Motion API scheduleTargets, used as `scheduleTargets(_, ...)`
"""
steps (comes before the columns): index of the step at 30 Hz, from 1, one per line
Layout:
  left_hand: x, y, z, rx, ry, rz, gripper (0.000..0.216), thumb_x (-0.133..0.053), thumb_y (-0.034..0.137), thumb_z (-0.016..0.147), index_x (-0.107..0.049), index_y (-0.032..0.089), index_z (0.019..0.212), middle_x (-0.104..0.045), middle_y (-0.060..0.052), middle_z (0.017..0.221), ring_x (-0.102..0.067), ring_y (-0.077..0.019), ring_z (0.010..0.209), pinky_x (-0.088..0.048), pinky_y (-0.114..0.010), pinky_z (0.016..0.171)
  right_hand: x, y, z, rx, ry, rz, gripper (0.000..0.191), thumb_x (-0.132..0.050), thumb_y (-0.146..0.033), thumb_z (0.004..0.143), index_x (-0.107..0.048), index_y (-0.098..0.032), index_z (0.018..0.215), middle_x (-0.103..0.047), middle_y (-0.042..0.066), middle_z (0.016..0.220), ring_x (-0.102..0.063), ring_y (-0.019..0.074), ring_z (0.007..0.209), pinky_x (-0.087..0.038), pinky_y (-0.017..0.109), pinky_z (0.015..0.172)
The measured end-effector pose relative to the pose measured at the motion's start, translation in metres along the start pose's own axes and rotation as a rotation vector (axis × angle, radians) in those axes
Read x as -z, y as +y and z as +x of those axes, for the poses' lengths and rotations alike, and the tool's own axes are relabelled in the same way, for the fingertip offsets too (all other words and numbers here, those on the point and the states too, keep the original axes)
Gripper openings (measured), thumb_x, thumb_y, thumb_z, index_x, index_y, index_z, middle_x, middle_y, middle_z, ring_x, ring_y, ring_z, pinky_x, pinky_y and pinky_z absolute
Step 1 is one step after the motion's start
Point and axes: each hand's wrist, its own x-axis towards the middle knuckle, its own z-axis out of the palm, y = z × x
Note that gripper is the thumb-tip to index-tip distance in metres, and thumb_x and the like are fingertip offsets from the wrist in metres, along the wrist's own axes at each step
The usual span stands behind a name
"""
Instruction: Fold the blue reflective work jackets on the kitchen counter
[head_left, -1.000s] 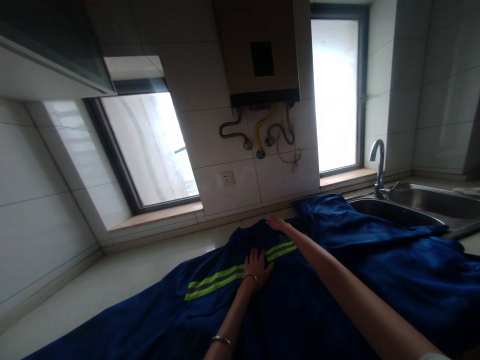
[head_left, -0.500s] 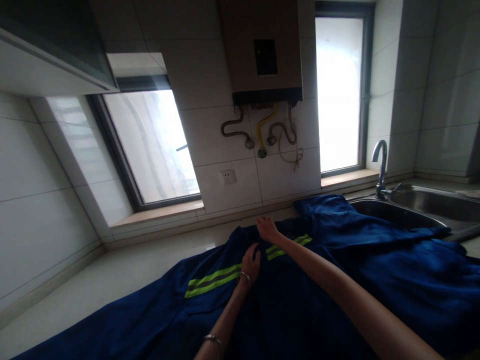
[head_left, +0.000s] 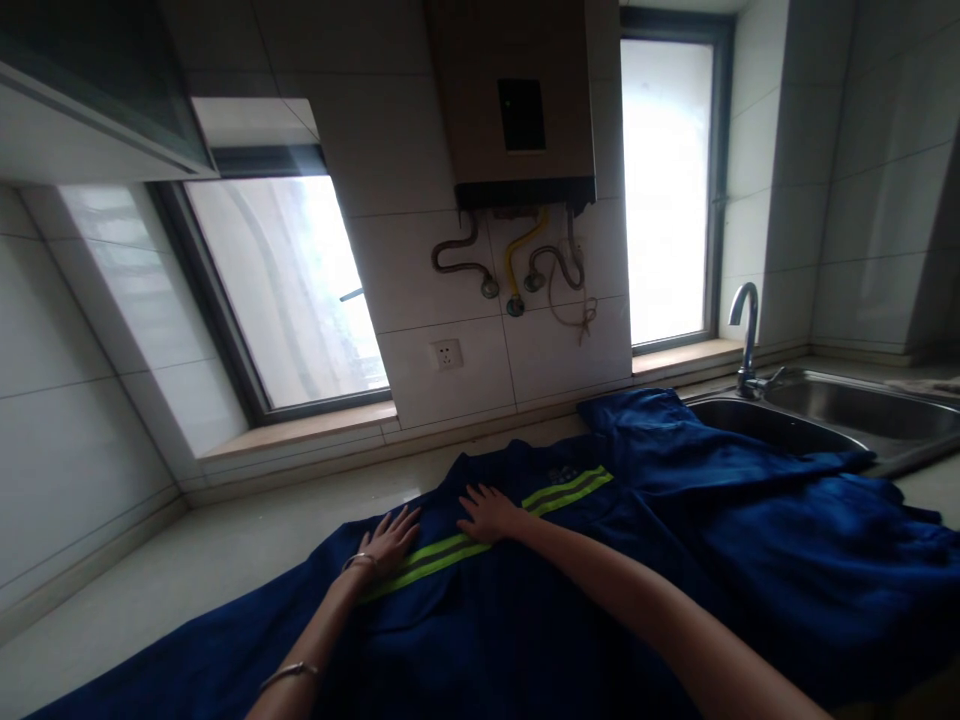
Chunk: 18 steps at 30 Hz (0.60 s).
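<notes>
A dark blue work garment (head_left: 570, 610) with yellow-green reflective stripes (head_left: 435, 555) lies spread across the kitchen counter (head_left: 225, 560). My left hand (head_left: 390, 540) rests flat on it at the left end of the stripe, fingers spread, a bracelet on the wrist. My right hand (head_left: 487, 512) lies flat on the fabric just right of the left one, fingers stretched toward the wall. Neither hand holds anything.
A steel sink (head_left: 825, 415) with a curved tap (head_left: 746, 335) sits at the right, part of the garment draped over its edge. A wall heater (head_left: 517, 100) with hoses hangs above a socket (head_left: 446, 353). Two windows flank it; a cabinet (head_left: 90, 110) juts out upper left.
Both hands have slid left and toward me over the garment. The left hand went from the middle of the stripe to its left end; the right hand pulled back from the far edge.
</notes>
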Motion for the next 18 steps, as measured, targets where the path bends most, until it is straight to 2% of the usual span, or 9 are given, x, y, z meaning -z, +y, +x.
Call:
scheduleTargets(2,-0.002,-0.015,0.003,0.036,-0.032,0.042,0.049,-0.02,0.041,0.091,-0.031,0.037,0.139,-0.023,0.005,0.149,-0.017,-0.0284,0.138,-0.017,-0.06,0.105,0.002,0.002,-0.003,-0.055,-0.025,0.042,0.074,-0.025,-0.063,0.087,-0.03,-0.015,0.142,-0.023,0.016,0.148,-0.022,0.034,0.135,-0.022,0.051,0.106)
scheduleTargets(3,-0.003,-0.022,0.004,0.05,-0.029,0.064,0.049,-0.021,0.04,0.09,-0.032,0.038,0.138,-0.024,0.006,0.149,-0.018,-0.028,0.138,-0.018,-0.058,0.106,0.003,0.002,-0.004,-0.073,-0.033,0.058,0.076,-0.025,-0.064,0.086,-0.028,-0.014,0.143,-0.021,0.016,0.148,-0.02,0.034,0.135,-0.02,0.05,0.107)
scheduleTargets(7,-0.003,-0.05,0.003,0.015,0.0,0.217,0.05,-0.04,0.033,0.082,-0.044,0.038,0.132,-0.029,0.006,0.147,-0.016,-0.0281,0.138,-0.017,-0.051,0.109,0.006,0.002,-0.007,-0.13,-0.048,0.097,0.081,-0.024,-0.067,0.084,-0.025,-0.013,0.144,-0.017,0.016,0.15,-0.015,0.0326,0.137,-0.016,0.051,0.108)
scheduleTargets(10,0.0,-0.059,-0.001,0.093,0.037,0.228,0.053,-0.035,0.038,0.085,-0.035,0.036,0.137,-0.023,0.002,0.15,-0.017,-0.0281,0.138,-0.02,-0.053,0.107,0.005,0.002,-0.008,-0.145,-0.052,0.105,0.081,-0.024,-0.067,0.083,-0.025,-0.014,0.144,-0.017,0.015,0.15,-0.015,0.0322,0.137,-0.014,0.052,0.108)
scheduleTargets(12,0.003,-0.054,-0.001,0.194,0.047,0.232,0.052,-0.027,0.041,0.087,-0.029,0.036,0.14,-0.023,-0.001,0.15,-0.022,-0.0291,0.136,-0.023,-0.056,0.104,0.004,0.001,-0.008,-0.146,-0.047,0.103,0.081,-0.025,-0.067,0.083,-0.025,-0.014,0.144,-0.017,0.015,0.15,-0.014,0.0322,0.137,-0.013,0.051,0.109)
scheduleTargets(14,0.007,-0.041,0.001,0.257,0.055,0.276,0.052,-0.028,0.04,0.087,-0.034,0.034,0.138,-0.028,-0.004,0.149,-0.023,-0.0309,0.136,-0.021,-0.056,0.104,0.006,0.001,-0.007,-0.147,-0.045,0.108,0.08,-0.027,-0.067,0.083,-0.026,-0.014,0.144,-0.019,0.015,0.149,-0.016,0.0325,0.137,-0.014,0.052,0.109)
scheduleTargets(16,0.01,-0.024,0.005,0.254,0.072,0.329,0.052,-0.032,0.035,0.086,-0.039,0.027,0.137,-0.029,-0.008,0.148,-0.018,-0.0325,0.137,-0.016,-0.056,0.106,0.012,0.003,-0.005,-0.14,-0.025,0.132,0.076,-0.032,-0.064,0.084,-0.034,-0.014,0.14,-0.029,0.014,0.146,-0.025,0.0314,0.134,-0.02,0.05,0.108)
scheduleTargets(18,0.008,-0.005,0.01,0.2,0.103,0.35,0.053,-0.031,0.028,0.086,-0.038,0.018,0.138,-0.023,-0.011,0.15,-0.011,-0.0316,0.138,-0.012,-0.054,0.108,0.022,0.011,-0.005,-0.136,0.037,0.157,0.064,-0.032,-0.054,0.088,-0.041,-0.013,0.136,-0.042,0.013,0.139,-0.037,0.0259,0.129,-0.028,0.041,0.106)
